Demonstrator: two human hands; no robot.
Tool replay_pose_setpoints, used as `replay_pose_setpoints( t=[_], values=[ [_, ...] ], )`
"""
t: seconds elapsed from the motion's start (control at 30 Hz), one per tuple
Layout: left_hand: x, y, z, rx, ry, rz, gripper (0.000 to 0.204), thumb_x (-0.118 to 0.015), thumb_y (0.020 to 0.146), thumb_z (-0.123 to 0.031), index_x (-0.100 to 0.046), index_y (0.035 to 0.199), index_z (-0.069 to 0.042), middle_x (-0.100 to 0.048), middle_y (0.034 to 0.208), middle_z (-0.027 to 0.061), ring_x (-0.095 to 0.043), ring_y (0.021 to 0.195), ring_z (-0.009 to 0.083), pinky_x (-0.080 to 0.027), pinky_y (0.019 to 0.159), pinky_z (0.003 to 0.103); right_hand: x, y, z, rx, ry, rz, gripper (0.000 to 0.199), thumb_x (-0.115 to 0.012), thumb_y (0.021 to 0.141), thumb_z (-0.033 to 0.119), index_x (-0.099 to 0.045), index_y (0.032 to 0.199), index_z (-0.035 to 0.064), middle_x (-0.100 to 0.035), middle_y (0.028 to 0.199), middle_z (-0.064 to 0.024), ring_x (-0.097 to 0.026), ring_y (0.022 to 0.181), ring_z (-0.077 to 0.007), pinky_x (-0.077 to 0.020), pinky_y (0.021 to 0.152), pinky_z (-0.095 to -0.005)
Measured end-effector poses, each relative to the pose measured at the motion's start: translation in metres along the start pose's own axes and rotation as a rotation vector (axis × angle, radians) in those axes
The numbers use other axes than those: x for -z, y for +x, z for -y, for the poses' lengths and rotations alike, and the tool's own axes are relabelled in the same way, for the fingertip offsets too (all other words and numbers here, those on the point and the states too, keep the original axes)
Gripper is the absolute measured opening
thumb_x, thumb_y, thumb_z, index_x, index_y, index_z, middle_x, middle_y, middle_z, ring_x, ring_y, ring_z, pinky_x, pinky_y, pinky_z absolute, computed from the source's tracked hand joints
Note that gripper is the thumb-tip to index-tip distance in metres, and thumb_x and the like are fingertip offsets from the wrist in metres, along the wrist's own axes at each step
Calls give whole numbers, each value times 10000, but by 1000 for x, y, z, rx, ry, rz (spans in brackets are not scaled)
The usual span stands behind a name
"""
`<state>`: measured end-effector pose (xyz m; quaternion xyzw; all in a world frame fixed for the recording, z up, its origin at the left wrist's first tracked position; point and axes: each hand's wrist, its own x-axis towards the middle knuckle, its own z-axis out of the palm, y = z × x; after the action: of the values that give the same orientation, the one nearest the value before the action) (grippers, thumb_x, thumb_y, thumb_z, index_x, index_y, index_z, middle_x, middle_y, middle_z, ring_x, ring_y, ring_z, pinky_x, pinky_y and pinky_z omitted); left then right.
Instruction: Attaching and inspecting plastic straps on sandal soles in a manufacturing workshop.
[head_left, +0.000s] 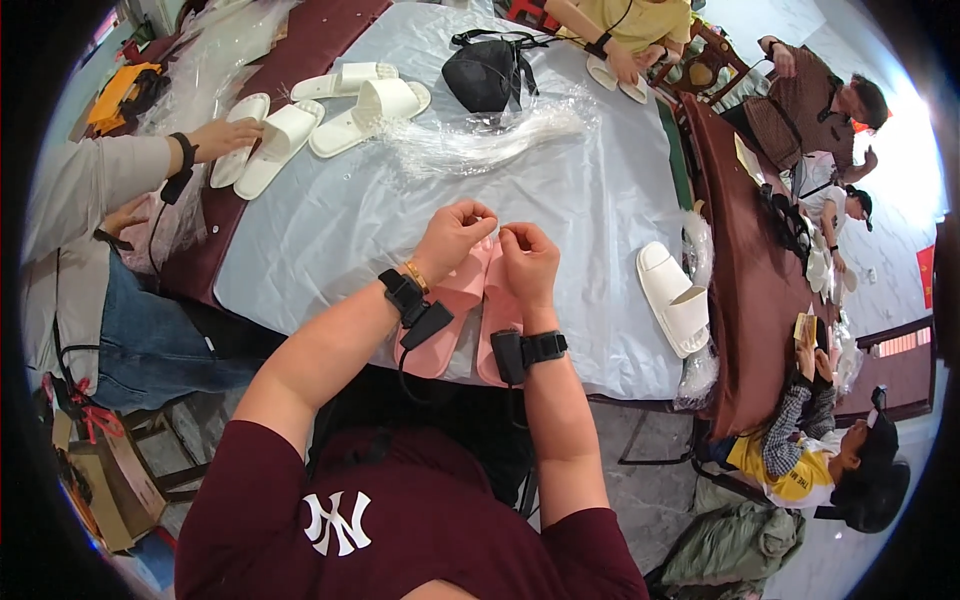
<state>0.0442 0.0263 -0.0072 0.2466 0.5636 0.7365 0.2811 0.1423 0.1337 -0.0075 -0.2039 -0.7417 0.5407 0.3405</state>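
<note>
Person in maroon tee at a table (330, 235) w/ grey cover. Pink slippers (462, 282) lie side by side at the near edge, b/w the forearms. L hand (455, 238) & R hand (528, 262) nearly meet at the pair's far end; on each, thumb & index tips are pinched together. Can't tell if anything thin is b/w them. Progress, approx.: pair aligned, pinch work seemingly unfinished; no fastening or wrap visible on it. Clear plastic bundle (490, 145) lies beyond; white slippers (385, 108) upper L, another white slipper (672, 300) at R.
</note>
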Motion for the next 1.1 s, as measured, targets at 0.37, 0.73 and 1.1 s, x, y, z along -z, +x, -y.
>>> replay_pose_setpoints(
  t=[0.37, 0.73, 1.1],
  values=[
    [2, -2, -8, 54, 144, 54, 153, -631, 846, -164, -655, 872, -15, -559, 696, -26, -485, 575, 43, -391, 459, 214, 2, 0, -3, 90, -123, -2, 104, -637, 781, 86, -676, 806, -7, -661, 713, -122, -620, 636, -182, -489, 616, -296],
    [1, -3, -11, 62, 273, 59, 147, -627, 809, -142, -647, 818, 4, -568, 633, -6, -518, 531, 61, -410, 445, 239, 1, -4, 0, 69, -79, 5, 91, -638, 776, 72, -667, 789, -13, -658, 725, -128, -623, 644, -207, -488, 618, -294],
    [0, -3, 2, -341, 473, -91, 136, -632, 836, -106, -641, 876, 23, -574, 1053, 126, -623, 850, 172, -524, 699, 273, -1, -2, -3, 79, -32, 23, 108, -648, 826, 89, -680, 876, -1, -690, 764, -97, -635, 681, -137, -502, 632, -276]
  ],
)
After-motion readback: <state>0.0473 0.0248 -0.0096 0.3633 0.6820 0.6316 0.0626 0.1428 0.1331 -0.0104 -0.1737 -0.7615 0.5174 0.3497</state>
